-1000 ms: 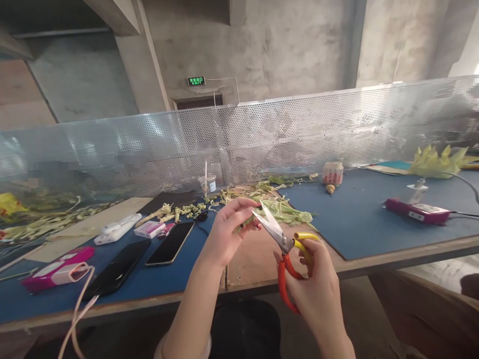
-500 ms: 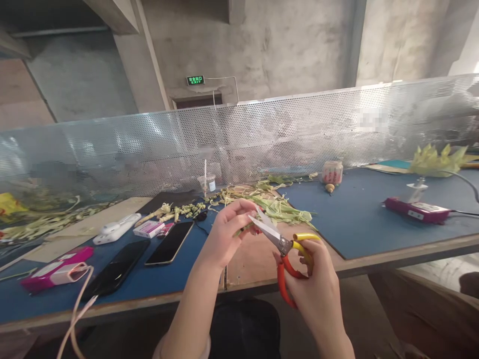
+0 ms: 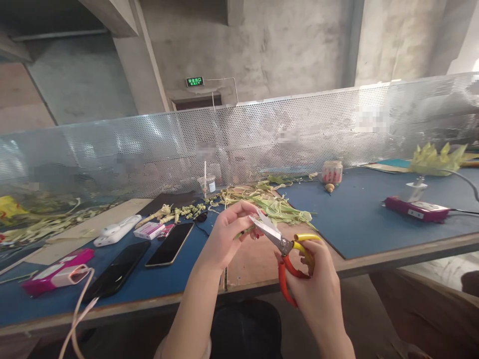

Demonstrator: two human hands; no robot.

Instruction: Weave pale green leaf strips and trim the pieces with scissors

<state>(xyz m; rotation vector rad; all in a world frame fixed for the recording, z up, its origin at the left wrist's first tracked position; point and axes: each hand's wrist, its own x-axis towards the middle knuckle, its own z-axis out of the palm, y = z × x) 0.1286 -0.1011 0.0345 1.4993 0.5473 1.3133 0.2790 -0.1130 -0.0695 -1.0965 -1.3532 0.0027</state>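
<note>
My right hand is wrapped around the scissors, which have one yellow and one orange handle. Their blades are slightly parted and point up and left, close to the fingertips of my left hand. That hand is closed in a pinch on a small green strip, mostly hidden by the fingers. Behind my hands lies a heap of pale green and straw-coloured husk-like strips. Several knotted green-yellow pieces rest to the left of the heap.
On the left are two phones, a magenta power strip with a cable, a white power strip and a small box. A plastic cup, a jar and a perforated metal screen stand behind. Another magenta strip lies right.
Both hands and the scissors stay almost in the same place. The blades appear slightly shifted against the left fingertips; the view has moved a touch.
</note>
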